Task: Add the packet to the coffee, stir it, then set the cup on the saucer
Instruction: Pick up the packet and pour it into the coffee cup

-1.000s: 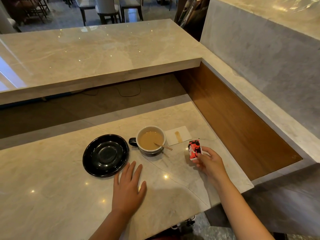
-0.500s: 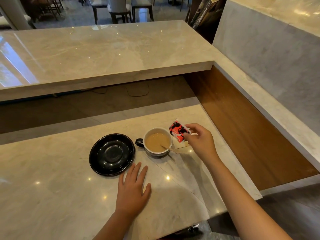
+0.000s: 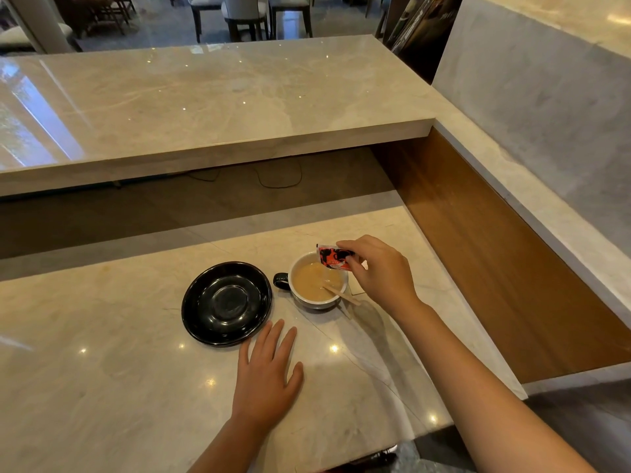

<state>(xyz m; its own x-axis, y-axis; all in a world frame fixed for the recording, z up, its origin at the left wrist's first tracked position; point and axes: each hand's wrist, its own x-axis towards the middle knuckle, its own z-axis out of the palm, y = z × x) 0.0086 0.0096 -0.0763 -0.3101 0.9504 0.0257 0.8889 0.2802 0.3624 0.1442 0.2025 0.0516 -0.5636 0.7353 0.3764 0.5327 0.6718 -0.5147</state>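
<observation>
While the left hand point(image 3: 264, 377) lies flat and spread on the near counter point(image 3: 102, 387), palm down and holding nothing, its fingertips stop just short of the saucer point(image 3: 226, 303). The counter is polished beige marble with faint veins and small bright light spots. The saucer is black, round and glossy, with a shallow well in the middle, and nothing sits on it. Just to its right, apart from it, stands the cup point(image 3: 318, 280): pale rim, dark handle pointing left toward the saucer, filled with milky tan coffee. A thin wooden stirrer point(image 3: 341, 294) leans in it, its end poking out over the right rim. The right hand point(image 3: 379, 271) hovers at the cup's far right edge, thumb and fingers pinching the packet point(image 3: 333, 257) by one end, so that it tilts down over the coffee. The packet is small, red with black markings; its print is too small to read. A pale paper corner point(image 3: 359, 289) shows under the right hand, mostly hidden. Beyond, a dark recess with a loose cable point(image 3: 280, 179) runs below a raised marble shelf point(image 3: 205, 104). A wood panel point(image 3: 495, 261) lines the right side. Chairs point(image 3: 244, 15) stand farthest back.
</observation>
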